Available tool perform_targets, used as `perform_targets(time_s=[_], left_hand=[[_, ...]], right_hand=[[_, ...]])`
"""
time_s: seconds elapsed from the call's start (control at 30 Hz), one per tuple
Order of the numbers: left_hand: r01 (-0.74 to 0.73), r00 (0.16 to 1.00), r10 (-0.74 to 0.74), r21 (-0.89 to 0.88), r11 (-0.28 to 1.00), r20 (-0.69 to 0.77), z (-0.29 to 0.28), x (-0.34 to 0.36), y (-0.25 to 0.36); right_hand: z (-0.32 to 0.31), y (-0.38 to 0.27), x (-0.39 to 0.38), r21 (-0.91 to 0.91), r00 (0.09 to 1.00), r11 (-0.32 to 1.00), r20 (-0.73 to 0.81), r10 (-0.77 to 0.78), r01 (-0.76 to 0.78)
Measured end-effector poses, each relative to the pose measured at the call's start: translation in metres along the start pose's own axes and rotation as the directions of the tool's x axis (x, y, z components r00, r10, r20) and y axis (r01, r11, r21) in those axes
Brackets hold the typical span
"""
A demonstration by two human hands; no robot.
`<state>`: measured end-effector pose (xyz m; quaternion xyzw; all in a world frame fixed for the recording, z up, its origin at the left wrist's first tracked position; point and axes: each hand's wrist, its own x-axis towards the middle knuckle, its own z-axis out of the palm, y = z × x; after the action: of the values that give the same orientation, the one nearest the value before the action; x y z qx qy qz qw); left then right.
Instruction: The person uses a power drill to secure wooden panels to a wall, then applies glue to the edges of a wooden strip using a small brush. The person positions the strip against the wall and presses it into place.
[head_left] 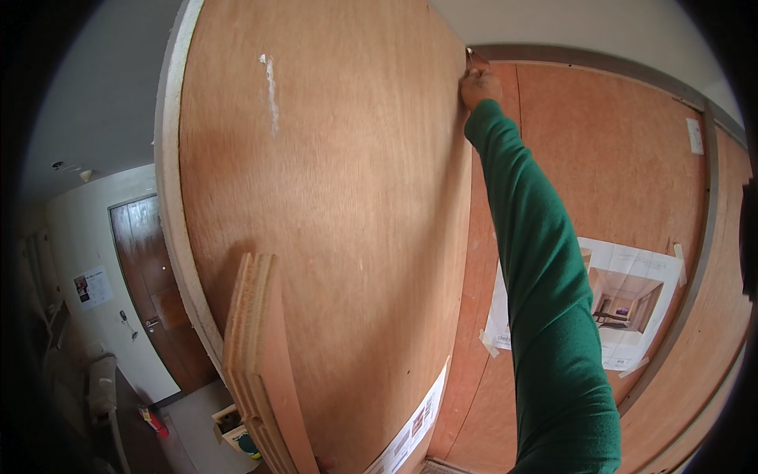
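My right hand [480,87], at the end of a green sleeve, is raised to the top corner where a large plywood panel [332,158] meets reddish boards [600,142]. Its fingers are closed around something small at that corner, too hidden to name. My left hand [322,463] shows only as fingertips at the lower edge, gripping a bundle of plywood strips [264,347] that stands upright against the large panel. A white streak [272,95] marks the panel's upper part.
Printed sheets [632,300] are taped to the boards, and another paper [407,419] is low on the panel. At left, beyond the panel's edge, are a wooden door [150,276], a dark counter [110,391], a red cylinder [154,423] and a box [233,430] on the floor.
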<state>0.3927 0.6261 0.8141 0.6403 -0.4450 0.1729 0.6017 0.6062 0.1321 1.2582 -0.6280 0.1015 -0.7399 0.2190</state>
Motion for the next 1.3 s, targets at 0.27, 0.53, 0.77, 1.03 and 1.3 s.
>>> perform_targets(time_s=[0.27, 0.53, 0.77, 1.03, 1.3], left_hand=[[-0.013, 1.0, 0.013, 0.018, 1.0, 0.014, -0.001, 0.0, 0.0], [-0.021, 1.0, 0.02, 0.021, 1.0, 0.013, -0.002, -0.003, -0.004], [-0.02, 1.0, 0.02, 0.005, 1.0, 0.019, -0.001, -0.002, -0.005], [-0.02, 1.0, 0.02, -0.007, 1.0, 0.017, -0.002, -0.002, -0.004], [-0.098, 0.995, 0.096, 0.042, 0.994, 0.039, -0.003, 0.002, -0.004]], right_hand=[[-0.002, -0.005, -0.004, 0.008, 0.998, 0.998, -0.001, 0.061, -0.061], [0.0, 0.0, -0.003, 0.016, 0.998, 0.999, -0.021, 0.052, -0.052], [0.009, 0.02, 0.009, 0.105, 0.997, 0.994, -0.062, 0.038, -0.031], [0.013, 0.024, 0.004, 0.229, 0.997, 0.973, -0.052, 0.054, -0.04], [0.011, 0.029, 0.006, 0.201, 0.996, 0.977, -0.023, 0.082, -0.076]])
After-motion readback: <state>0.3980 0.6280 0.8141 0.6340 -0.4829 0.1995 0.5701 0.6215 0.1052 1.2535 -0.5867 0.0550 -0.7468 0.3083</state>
